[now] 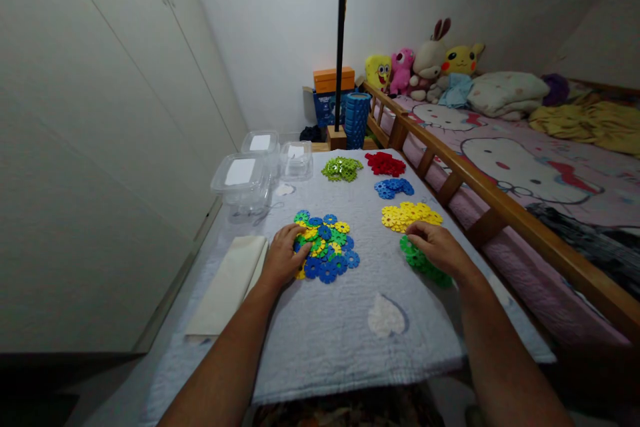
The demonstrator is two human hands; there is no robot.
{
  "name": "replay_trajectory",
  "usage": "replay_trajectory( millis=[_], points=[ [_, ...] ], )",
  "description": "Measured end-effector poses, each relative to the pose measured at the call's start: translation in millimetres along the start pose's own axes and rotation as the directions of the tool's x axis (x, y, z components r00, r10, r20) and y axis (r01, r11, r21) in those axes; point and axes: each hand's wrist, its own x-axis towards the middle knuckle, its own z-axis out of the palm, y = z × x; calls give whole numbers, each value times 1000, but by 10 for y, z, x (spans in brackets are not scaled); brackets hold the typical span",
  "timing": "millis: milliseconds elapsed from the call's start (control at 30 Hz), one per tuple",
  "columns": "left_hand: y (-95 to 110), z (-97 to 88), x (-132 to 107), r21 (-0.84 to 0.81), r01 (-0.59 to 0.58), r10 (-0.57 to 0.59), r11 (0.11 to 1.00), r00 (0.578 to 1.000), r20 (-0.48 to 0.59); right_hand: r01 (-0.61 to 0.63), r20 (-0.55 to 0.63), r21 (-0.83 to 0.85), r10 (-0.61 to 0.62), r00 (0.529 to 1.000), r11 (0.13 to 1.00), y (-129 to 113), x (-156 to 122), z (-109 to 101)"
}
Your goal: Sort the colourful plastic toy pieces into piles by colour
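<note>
My left hand (286, 255) rests on the left edge of a mixed pile of blue, yellow and green plastic flower discs (327, 272), thumb and fingers apart. At the right, my right hand (440, 250) is over a pile of green flower discs (425, 268). Its thumb and fingertips are pinched together at a green disc on the pile's left side, partly hidden by the hand. Just beyond that hand lies a heap of yellow flower discs (413, 215), with blue flower discs (394, 187) farther back.
Red pieces (385, 164) and light green pieces (341, 169) lie at the back of the cloth-covered table (330, 340). Clear plastic boxes (245, 190) stand back left; a folded beige cloth (230, 287) lies at left. A wooden bed rail (480, 207) borders the right side.
</note>
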Motion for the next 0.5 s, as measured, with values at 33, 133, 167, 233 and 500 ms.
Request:
replay_trajectory(
  millis=[33,133,167,233,500],
  points=[
    [0,-2,-1,-1,0,0,1000,1000,0,-20,-6,-7,20,1000,1000,58,-42,-72],
    [2,-9,-3,-3,4,-4,1000,1000,9,-80,-8,2,80,997,997,212,-166,-218],
    [2,-11,-4,-4,6,-6,1000,1000,12,-94,-1,6,94,996,996,252,-206,-248],
    [-1,-14,-5,-7,7,-7,1000,1000,16,-109,14,8,109,994,994,306,-283,-285],
    [-34,-5,-5,-15,3,-2,1000,1000,22,-111,-62,-99,105,993,989,390,-389,-261]
  ],
)
